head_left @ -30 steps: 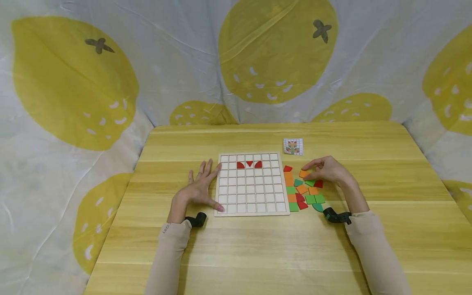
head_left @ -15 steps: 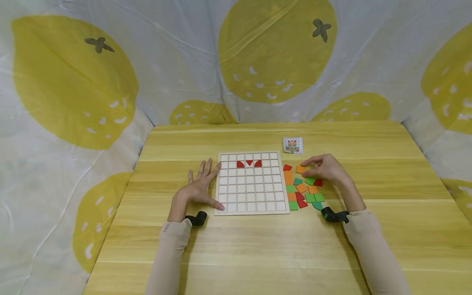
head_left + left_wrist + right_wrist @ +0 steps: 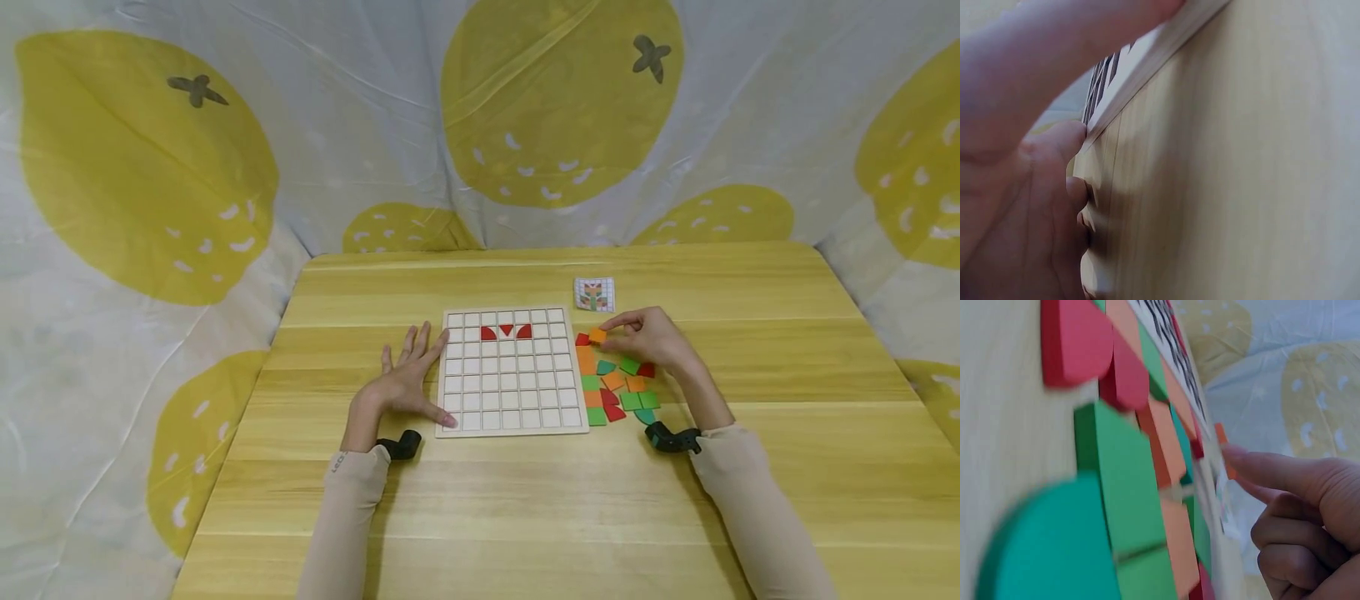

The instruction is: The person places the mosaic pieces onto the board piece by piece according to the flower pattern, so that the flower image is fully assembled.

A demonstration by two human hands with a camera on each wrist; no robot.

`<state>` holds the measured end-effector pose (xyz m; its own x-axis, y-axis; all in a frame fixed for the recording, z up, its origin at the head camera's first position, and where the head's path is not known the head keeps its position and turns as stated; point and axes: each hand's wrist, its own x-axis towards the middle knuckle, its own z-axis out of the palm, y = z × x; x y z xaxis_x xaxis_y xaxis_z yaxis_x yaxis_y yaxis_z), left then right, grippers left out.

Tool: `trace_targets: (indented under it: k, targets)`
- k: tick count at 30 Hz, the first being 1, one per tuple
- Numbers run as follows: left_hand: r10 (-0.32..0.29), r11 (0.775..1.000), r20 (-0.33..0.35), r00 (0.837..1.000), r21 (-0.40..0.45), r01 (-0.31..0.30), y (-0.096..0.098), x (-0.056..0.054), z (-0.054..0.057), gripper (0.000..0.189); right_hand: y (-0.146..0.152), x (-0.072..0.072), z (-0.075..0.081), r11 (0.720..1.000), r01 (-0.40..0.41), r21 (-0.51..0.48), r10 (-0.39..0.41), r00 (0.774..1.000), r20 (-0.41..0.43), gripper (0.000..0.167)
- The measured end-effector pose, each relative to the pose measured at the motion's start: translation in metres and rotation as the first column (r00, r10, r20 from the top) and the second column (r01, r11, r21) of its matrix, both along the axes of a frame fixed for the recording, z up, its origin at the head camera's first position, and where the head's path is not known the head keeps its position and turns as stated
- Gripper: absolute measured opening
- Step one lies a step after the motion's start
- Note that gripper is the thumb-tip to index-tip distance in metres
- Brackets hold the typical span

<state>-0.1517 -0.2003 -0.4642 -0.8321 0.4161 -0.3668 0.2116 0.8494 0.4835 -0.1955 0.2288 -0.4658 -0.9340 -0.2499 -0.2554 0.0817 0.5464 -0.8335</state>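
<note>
My left hand [image 3: 403,382] lies spread at the left side of a wooden grid board [image 3: 508,383], thumb on its lower left corner and index finger at its left edge. In the left wrist view, the thumb and fingers are along the board's rim. Three red pieces [image 3: 507,330] sit in the board's second row. My right hand [image 3: 652,340] pinches an orange square tile [image 3: 597,335] between thumb and index finger, close to the board's upper right edge. The right wrist view shows this hand's other fingers [image 3: 1291,540] curled in.
Loose orange, green, red and teal tiles [image 3: 631,402] lie in a cluster right of the board. Behind them is a small printed pattern card [image 3: 595,294]. A lemon-print cloth [image 3: 315,167] hangs around the wooden table [image 3: 510,517].
My right hand has lifted the orange square tile out of the cluster and carried it left and away from me, toward the board. My left hand has stayed in place.
</note>
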Motion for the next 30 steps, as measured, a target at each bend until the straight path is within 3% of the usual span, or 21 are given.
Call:
trace_targets:
  k: [15, 30]
  targets:
    - [-0.002, 1.0, 0.001, 1.0, 0.012, 0.002, -0.002, 0.001, 0.001, 0.15, -0.082, -0.007, -0.001, 0.986, -0.155, -0.069, 0.154, 0.988, -0.019, 0.023]
    - [0.003, 1.0, 0.004, 1.0, 0.016, -0.003, -0.002, 0.0, 0.001, 0.15, -0.096, -0.01, -0.008, 0.991, -0.096, -0.092, 0.098, 0.995, 0.016, 0.022]
